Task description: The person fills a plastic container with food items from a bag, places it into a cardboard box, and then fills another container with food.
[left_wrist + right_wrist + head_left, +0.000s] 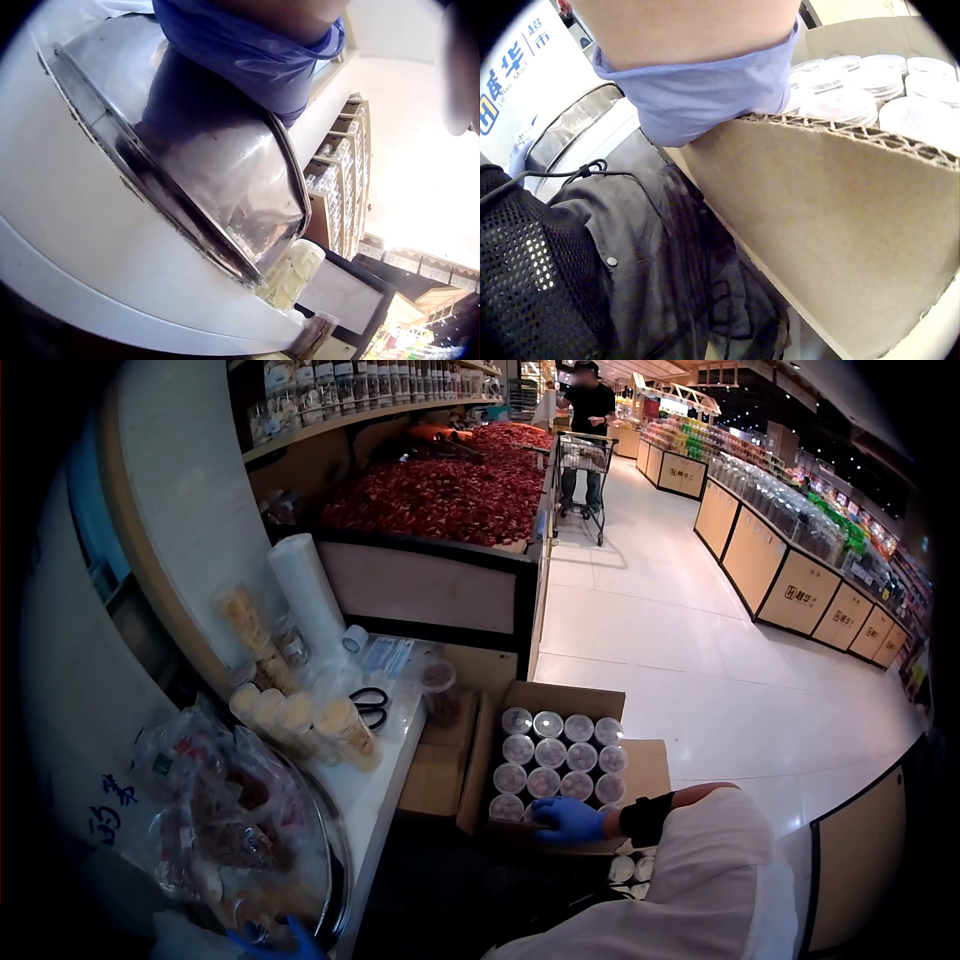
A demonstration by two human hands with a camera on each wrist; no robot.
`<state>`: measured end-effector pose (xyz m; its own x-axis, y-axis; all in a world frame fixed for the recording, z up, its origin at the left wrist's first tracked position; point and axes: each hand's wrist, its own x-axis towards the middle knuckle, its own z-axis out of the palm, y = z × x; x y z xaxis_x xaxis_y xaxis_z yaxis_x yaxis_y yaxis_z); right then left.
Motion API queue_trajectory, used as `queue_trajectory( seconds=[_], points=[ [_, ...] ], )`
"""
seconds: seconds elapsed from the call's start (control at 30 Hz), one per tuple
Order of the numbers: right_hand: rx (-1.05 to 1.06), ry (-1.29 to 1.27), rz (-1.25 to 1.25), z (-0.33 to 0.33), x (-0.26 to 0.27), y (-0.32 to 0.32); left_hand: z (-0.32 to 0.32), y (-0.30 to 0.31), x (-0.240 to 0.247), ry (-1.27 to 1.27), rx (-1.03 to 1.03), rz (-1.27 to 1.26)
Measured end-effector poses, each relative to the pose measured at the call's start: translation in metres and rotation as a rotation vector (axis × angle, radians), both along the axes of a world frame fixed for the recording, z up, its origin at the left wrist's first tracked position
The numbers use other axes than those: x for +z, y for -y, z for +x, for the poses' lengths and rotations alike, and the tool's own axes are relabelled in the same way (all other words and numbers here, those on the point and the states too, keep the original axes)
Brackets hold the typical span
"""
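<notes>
My right hand (570, 821), in a blue glove, reaches over the near side of a cardboard box (648, 765) filled with rows of round-lidded clear tubs (546, 781). Its fingers are right at a lid in the nearest row; whether they grip that tub I cannot tell. In the right wrist view the box wall (832, 217) hides these fingers. At the bottom of the head view my gloved left hand (282, 942) has its fingers spread at the near part of a steel bowl (217, 165). Crumpled clear plastic bags (215, 800) with brownish contents lie in the bowl.
Clear containers of pale slices (348, 732), black-handled scissors (370, 707) and a plastic roll (305, 590) stand on the white counter (392, 735). Beyond is a bin of red-wrapped goods (440, 485). A person (586, 410) stands behind a shopping cart (583, 470) in the aisle.
</notes>
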<state>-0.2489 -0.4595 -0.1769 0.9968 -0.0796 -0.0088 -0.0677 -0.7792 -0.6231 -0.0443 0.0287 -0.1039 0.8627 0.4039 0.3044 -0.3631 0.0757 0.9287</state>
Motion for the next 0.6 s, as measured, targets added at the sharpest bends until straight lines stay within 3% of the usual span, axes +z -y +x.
queue_trajectory(
  seconds=[0.07,0.13,0.23,0.47,0.53,0.57,0.6],
  points=[
    [-0.007,0.035,0.003,-0.001,-0.003,0.001,-0.007,0.011,0.013,-0.006,0.037,0.039],
    [-0.005,0.04,0.006,-0.001,-0.005,0.001,-0.026,0.043,0.057,0.049,0.372,0.827],
    [-0.006,0.036,0.002,-0.001,-0.004,0.001,-0.026,0.043,0.062,-0.046,0.376,0.832],
    [-0.005,0.025,-0.015,0.0,0.0,0.0,-0.023,0.04,0.056,-0.008,0.407,0.875],
    [-0.007,0.02,-0.007,0.0,-0.001,0.0,-0.021,0.041,0.056,-0.005,0.054,-0.048],
    [-0.011,0.016,0.002,0.0,-0.001,0.0,-0.022,0.04,0.056,-0.004,0.056,-0.048],
    [-0.009,0.016,0.002,0.0,-0.001,0.0,-0.025,0.04,0.056,-0.016,0.217,0.415]
  ],
)
